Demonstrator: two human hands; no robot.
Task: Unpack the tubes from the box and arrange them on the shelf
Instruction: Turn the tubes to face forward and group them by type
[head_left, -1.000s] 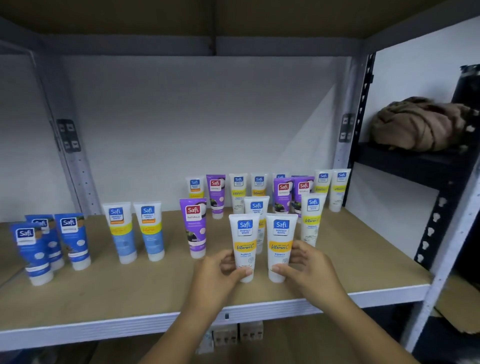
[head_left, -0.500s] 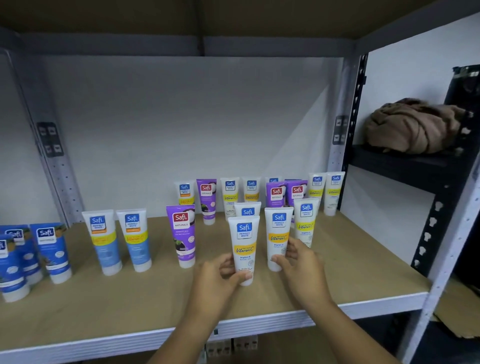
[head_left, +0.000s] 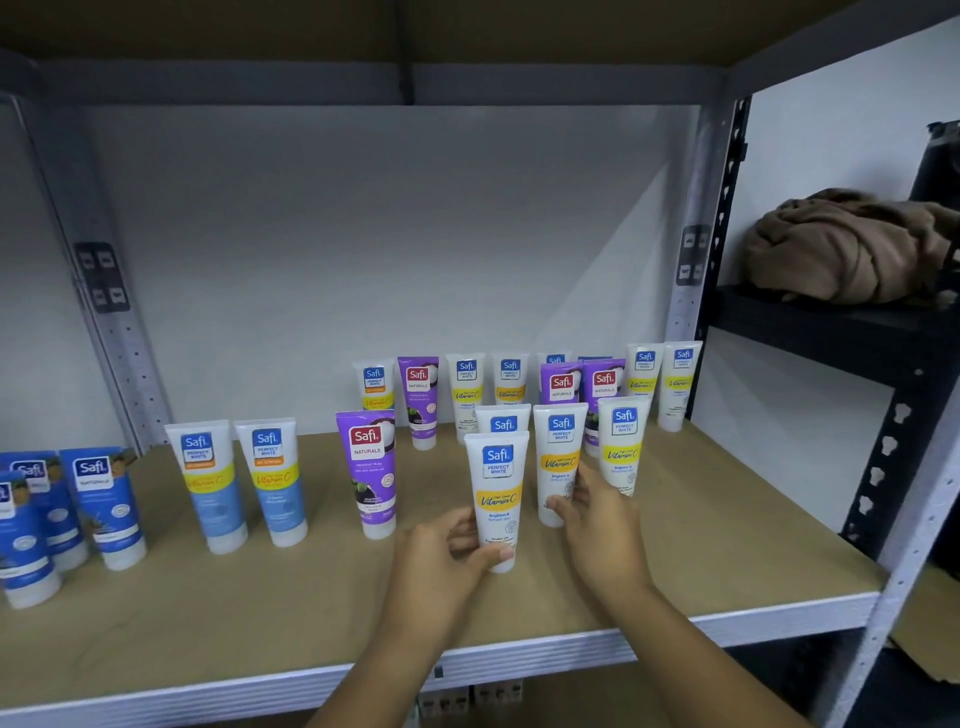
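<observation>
Here, a person's two hands work at a row of white tubes near the front edge of a shelf (head_left: 727, 587). The left hand (head_left: 441, 561) grips the front tube (head_left: 497, 493) low down, thumb across its cap end and fingers curled behind, and the tube stands upright on the board. The right hand (head_left: 597, 525) curls around the lower part of the second tube (head_left: 558, 457), just behind and to the right of the first; how firmly it holds is hard to tell, since the palm hides the contact. A third tube (head_left: 622, 444) stands upright just beside the right hand's knuckles, toward the right edge. Another white tube (head_left: 503, 421) peeks out directly behind the front one.

Along the back edge, a line of white and purple tubes (head_left: 519, 384) runs to the right post. A purple tube (head_left: 370, 467) stands left of the hands, then two light-blue tubes (head_left: 239, 480) nearer the middle, and dark-blue tubes (head_left: 67, 509) cluster at the left edge. On the black rack to the right lies a bundled brown cloth (head_left: 841, 244).
</observation>
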